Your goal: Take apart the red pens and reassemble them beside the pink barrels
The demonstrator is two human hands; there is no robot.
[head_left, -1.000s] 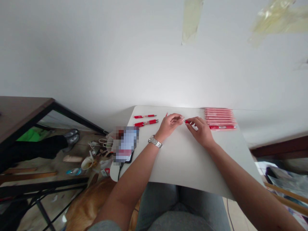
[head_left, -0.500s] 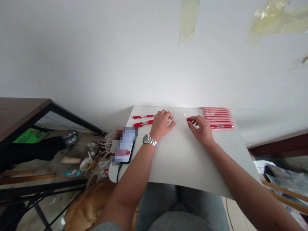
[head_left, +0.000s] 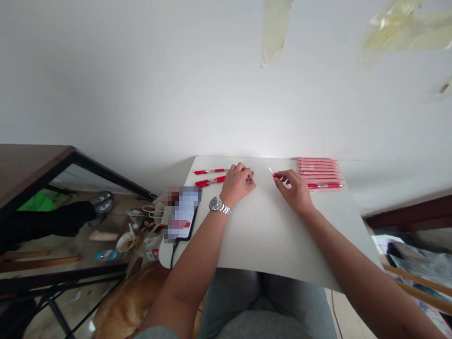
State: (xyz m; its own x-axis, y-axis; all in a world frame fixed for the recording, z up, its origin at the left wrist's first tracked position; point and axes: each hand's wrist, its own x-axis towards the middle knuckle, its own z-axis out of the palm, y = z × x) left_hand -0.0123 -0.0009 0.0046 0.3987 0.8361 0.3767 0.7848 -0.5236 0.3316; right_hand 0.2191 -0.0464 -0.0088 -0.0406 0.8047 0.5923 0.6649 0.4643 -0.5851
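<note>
My left hand [head_left: 238, 184], with a metal watch [head_left: 219, 205] on its wrist, rests near the back of the white table. Its fingers are curled and the thumb is drawn in close to the index finger. A small grey tip shows just past the fingertips, but what they hold is mostly hidden. Red pens [head_left: 211, 181] lie beside and partly under this hand, their right ends covered. My right hand [head_left: 294, 190] pinches a short pen part [head_left: 270, 172], red at the fingers with a clear end pointing up and left.
A row of several pink-wrapped pens [head_left: 318, 169] lies at the table's back right, with a red pen [head_left: 325, 186] along its front. A phone [head_left: 185, 216] with a cable sits at the left edge. Below are a dog [head_left: 134, 301] and floor clutter. A wall [head_left: 226, 94] stands behind the table.
The left thumb has moved in toward the index finger, closing the gap between them. My right hand keeps its hold on the pen part, nearly unmoved.
</note>
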